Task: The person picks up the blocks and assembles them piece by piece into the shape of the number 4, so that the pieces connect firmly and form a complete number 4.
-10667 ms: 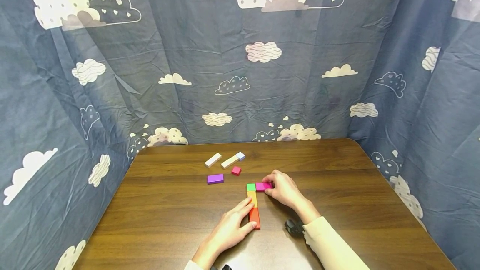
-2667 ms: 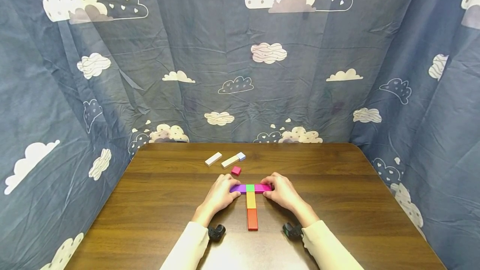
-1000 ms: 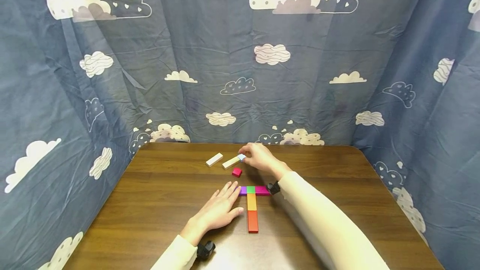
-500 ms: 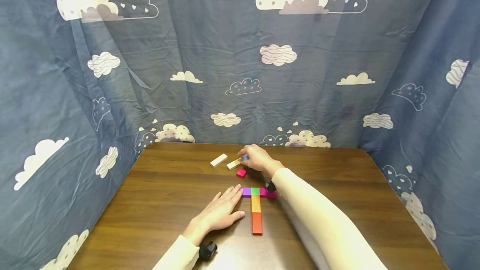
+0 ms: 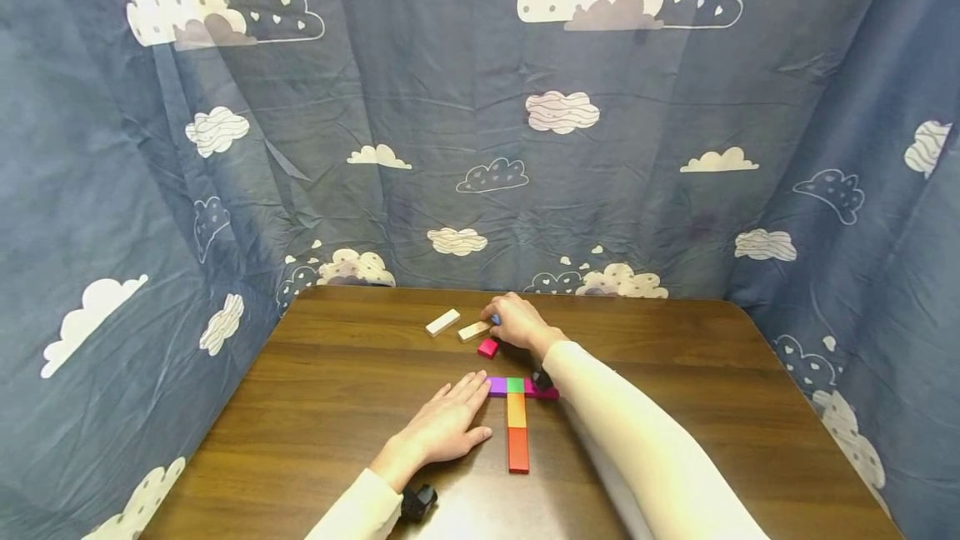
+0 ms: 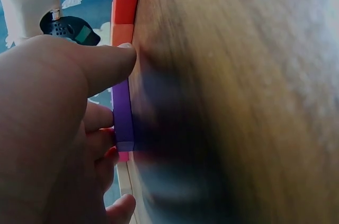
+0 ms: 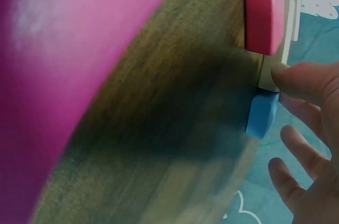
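Observation:
On the table, a purple block [image 5: 497,387], green block [image 5: 515,385], magenta block [image 5: 546,391], orange block [image 5: 516,410] and red block [image 5: 518,450] form a T. My left hand [image 5: 442,427] lies with fingers extended, fingertips right at the purple block's left end. Farther back, my right hand [image 5: 517,323] is over a small blue block [image 7: 261,114], which lies end to end with a cream block [image 7: 268,73]. The right thumb overlaps the cream block's end, and the index finger is partly hidden behind it. I cannot tell whether they pinch anything.
A small crimson block [image 5: 487,347] lies between the T and the right hand. Another cream block [image 5: 442,322] sits at the back left. A dark cloud-print curtain [image 5: 480,107] surrounds the table [image 5: 300,407]. My right forearm [image 5: 637,432] passes over the table's right part.
The purple block has joined the green block's left side. My right hand has left the magenta block for the blue one; my left has drawn back flat. Over the last second, the hands barely shift.

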`<state>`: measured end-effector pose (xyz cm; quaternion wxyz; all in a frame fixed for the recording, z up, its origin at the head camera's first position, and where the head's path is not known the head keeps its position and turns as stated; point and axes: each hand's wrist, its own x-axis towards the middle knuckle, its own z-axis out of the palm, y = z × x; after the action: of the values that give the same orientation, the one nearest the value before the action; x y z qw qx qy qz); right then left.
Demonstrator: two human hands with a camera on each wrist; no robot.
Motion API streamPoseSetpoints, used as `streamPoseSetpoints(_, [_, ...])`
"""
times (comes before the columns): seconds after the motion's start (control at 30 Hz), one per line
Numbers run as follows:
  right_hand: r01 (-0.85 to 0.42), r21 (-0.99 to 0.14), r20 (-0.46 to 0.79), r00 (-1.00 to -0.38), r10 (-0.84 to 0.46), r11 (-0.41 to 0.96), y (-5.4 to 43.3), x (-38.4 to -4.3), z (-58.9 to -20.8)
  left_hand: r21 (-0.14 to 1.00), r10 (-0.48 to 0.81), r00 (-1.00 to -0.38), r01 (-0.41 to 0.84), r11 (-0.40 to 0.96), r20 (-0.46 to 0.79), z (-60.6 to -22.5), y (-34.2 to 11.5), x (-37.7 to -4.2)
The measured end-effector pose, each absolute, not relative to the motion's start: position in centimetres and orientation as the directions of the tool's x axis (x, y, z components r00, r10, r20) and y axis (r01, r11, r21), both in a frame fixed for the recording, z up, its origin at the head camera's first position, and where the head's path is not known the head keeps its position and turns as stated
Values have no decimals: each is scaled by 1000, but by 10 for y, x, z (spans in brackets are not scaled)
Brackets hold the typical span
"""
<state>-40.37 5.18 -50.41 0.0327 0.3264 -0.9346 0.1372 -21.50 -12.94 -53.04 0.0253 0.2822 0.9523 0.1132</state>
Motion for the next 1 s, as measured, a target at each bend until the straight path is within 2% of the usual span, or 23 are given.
streamPoseSetpoints(0.4, [-621, -147, 169, -783, -599, 770, 55, -402, -509, 185, 563, -826, 557, 810, 20, -528, -126, -217])
streamPoseSetpoints(0.63, [-599, -173, 171, -800, -575, 782, 53, -399, -502, 197, 560, -829, 550, 812, 8, -529, -126, -216])
streamPoseSetpoints(0.8, [-570, -272, 144, -821, -552, 776, 49, -399, -491, 203, 558, -830, 546, 813, -3, -529, -127, -215])
streamPoseSetpoints(1.0, [-524, -510, 149, -835, -531, 682, 47, -398, -487, 193, 566, -824, 557, 808, 12, -529, -130, -217])
